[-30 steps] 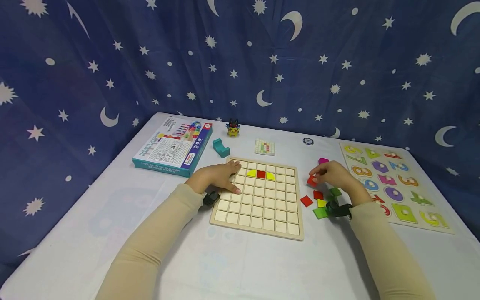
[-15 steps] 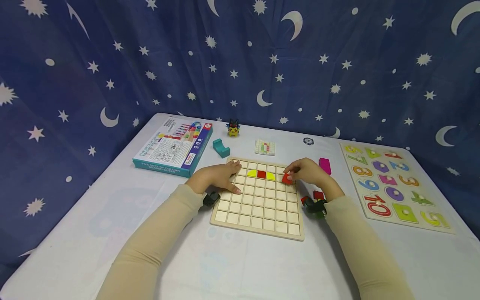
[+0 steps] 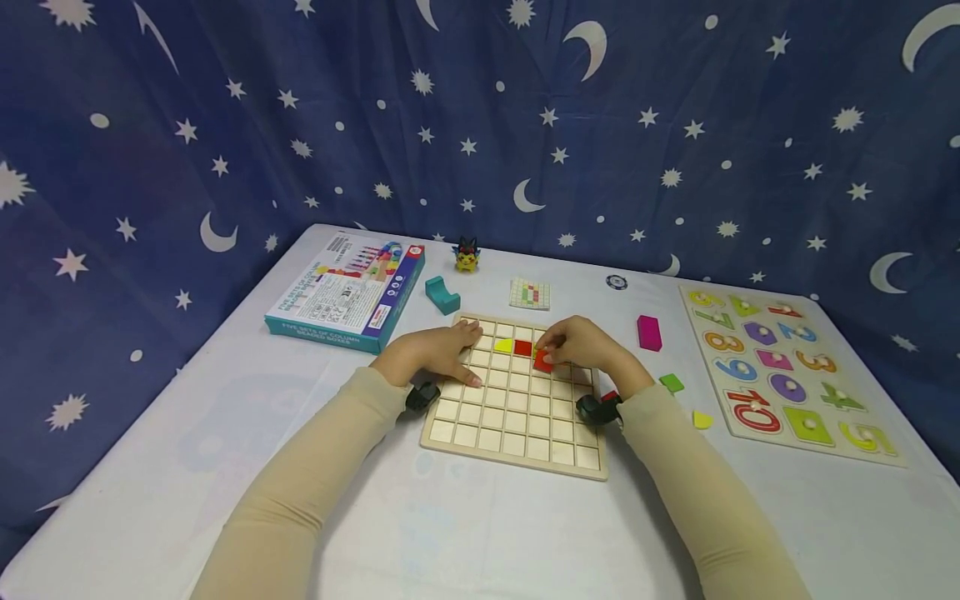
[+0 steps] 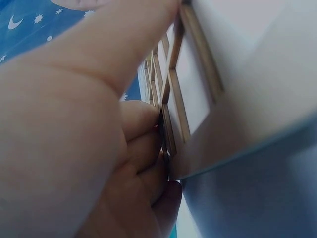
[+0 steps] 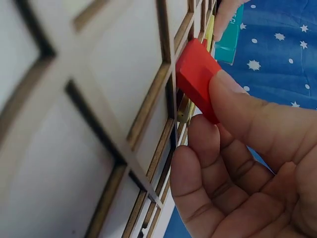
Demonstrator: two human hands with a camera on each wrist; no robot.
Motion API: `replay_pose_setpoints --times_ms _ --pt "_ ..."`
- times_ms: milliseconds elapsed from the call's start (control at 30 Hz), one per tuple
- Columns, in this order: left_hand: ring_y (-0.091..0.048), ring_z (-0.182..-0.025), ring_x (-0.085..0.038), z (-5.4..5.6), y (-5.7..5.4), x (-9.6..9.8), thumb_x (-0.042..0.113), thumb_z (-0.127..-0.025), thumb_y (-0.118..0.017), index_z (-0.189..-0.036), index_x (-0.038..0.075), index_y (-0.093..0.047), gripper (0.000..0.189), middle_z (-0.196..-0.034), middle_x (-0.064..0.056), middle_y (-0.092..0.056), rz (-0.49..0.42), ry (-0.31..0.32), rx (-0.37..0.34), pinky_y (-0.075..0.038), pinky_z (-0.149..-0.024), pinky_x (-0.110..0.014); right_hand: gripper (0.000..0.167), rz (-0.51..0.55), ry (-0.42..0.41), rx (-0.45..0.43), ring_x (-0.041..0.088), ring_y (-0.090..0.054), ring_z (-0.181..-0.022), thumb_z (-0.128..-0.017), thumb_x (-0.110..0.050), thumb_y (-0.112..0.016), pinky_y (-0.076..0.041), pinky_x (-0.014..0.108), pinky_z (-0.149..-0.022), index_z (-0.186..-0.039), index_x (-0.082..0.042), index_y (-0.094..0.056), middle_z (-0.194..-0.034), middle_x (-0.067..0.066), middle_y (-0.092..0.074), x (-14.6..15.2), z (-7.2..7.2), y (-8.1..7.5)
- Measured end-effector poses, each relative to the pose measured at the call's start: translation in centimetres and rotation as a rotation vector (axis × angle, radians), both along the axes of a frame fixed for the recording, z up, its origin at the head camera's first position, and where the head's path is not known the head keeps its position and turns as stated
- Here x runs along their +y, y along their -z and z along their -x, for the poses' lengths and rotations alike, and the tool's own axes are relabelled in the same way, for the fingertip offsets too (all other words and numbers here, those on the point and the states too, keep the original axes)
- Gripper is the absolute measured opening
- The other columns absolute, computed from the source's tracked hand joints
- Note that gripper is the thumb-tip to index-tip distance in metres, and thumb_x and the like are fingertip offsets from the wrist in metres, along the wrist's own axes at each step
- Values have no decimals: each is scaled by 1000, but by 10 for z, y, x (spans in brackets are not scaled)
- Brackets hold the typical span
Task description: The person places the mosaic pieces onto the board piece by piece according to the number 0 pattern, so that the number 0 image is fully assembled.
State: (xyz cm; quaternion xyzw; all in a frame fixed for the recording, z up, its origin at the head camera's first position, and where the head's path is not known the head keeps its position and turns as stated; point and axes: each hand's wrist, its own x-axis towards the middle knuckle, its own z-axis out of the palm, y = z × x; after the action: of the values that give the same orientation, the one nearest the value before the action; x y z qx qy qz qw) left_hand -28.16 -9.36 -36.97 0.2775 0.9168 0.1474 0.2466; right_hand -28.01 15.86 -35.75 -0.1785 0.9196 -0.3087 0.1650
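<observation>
A wooden grid board [image 3: 517, 465] lies on the table. My left hand [image 3: 435, 352] rests on its left edge, fingers and thumb extended; in the left wrist view the thumb [image 4: 133, 39] reaches over the cells. My right hand [image 3: 587, 343] pinches a red square tile [image 3: 543, 361] between thumb and fingers. That tile is tilted against the grid in the right wrist view. In the board's upper part sit a yellow curved piece [image 3: 504, 345] and another red tile [image 3: 523, 348]. A second yellow piece beside them is mostly hidden by my right fingers.
Right of the board lie a green tile [image 3: 671, 382], a yellow piece [image 3: 702, 419] and a magenta block [image 3: 649, 333]. A number puzzle [image 3: 776, 360] lies farther right. Behind are a pattern card [image 3: 529, 294], round chip [image 3: 617, 282], figurine [image 3: 466, 257], teal block [image 3: 442, 297] and box [image 3: 337, 292].
My right hand has carried the red tile leftward from the loose pieces, over the board's right edge, to beside the set pieces. My left hand has stayed in place.
</observation>
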Motion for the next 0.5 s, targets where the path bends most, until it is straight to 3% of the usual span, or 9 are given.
replay_pose_setpoints --times_ms 500 --pt "1 -143 -25 -1 0 0 46 -79 -68 -148 6 -13 97 -155 -10 -3 -3 -2 1 -7 -116 -41 9 -26 -2 -24 15 -51 -73 -79 -5 -69 -43 26 -68 -88 -5 -70 -75 2 -61 -6 1 3"
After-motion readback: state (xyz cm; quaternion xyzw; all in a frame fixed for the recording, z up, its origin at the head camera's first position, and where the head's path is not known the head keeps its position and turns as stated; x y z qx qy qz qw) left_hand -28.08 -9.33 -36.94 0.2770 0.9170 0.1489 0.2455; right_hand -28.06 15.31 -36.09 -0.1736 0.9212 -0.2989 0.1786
